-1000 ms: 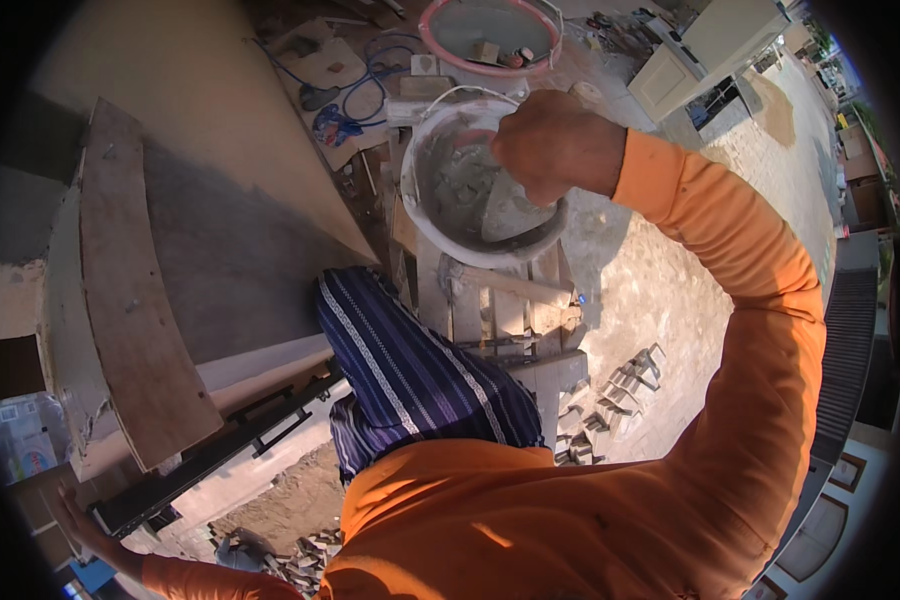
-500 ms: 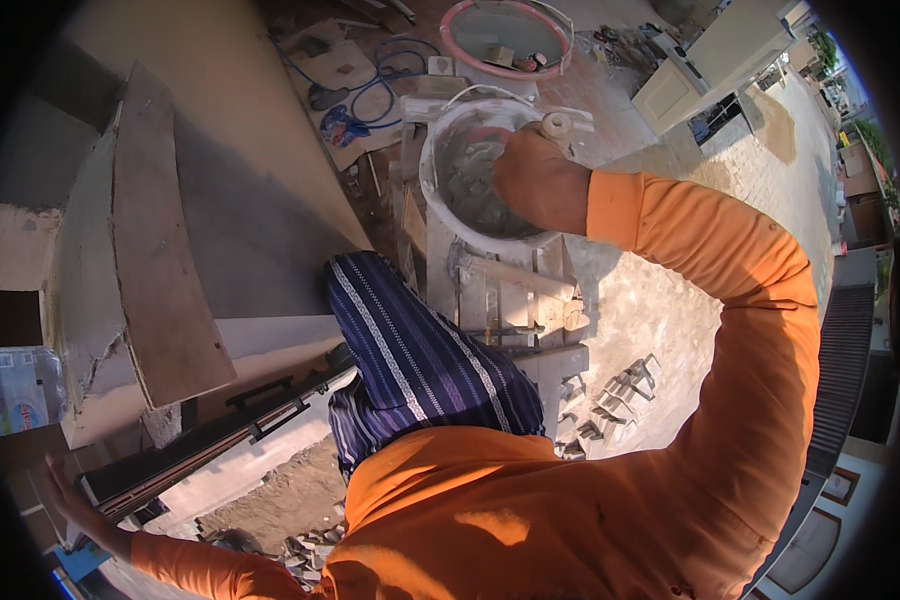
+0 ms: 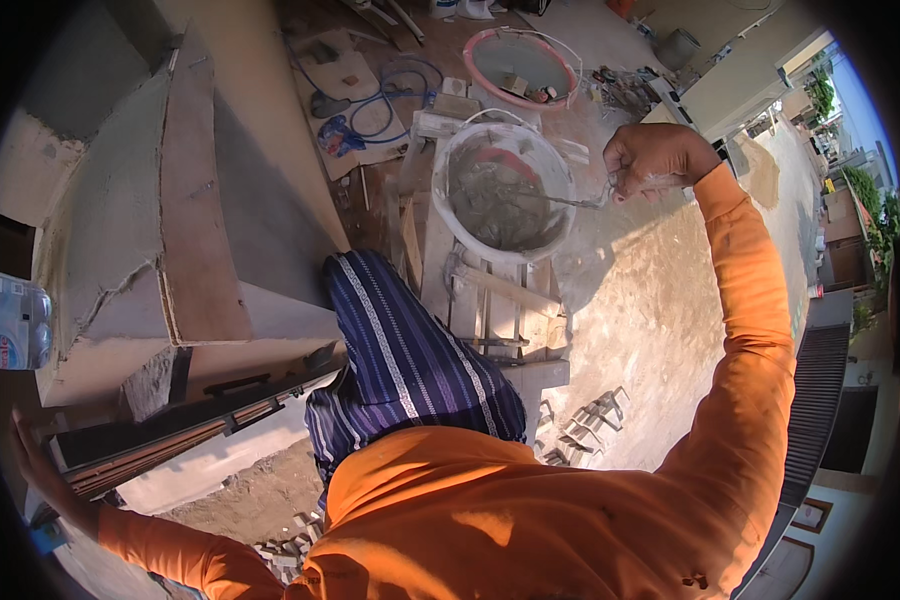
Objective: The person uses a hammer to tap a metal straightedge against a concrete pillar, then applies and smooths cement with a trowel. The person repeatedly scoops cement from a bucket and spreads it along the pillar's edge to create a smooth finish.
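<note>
My right hand (image 3: 655, 160) is closed around the handle of a trowel (image 3: 578, 203), just right of a white bucket (image 3: 450, 222). The trowel's thin metal shank runs left over the bucket's rim, and its blade is in or over the wet grey mortar (image 3: 490, 210), hard to make out there. The bucket stands on a wooden plank platform (image 3: 440, 270). At the far left edge, my left hand (image 3: 38, 465) is stretched out with its fingers extended, beside a dark rail (image 3: 170, 440); whether it touches anything is unclear.
A pink-rimmed tub of water (image 3: 470, 65) stands beyond the bucket. Left of it lies a coiled blue hose (image 3: 380, 90). A plastered ledge with a board (image 3: 200, 200) along its edge rises on my left. A water bottle (image 3: 10, 320) is at the far left. Rubble (image 3: 285, 555) lies below.
My right hand has moved right and out from over the bucket, bringing the trowel's shank into sight. The left hand has shifted slightly outward. The whole view has tilted a little.
</note>
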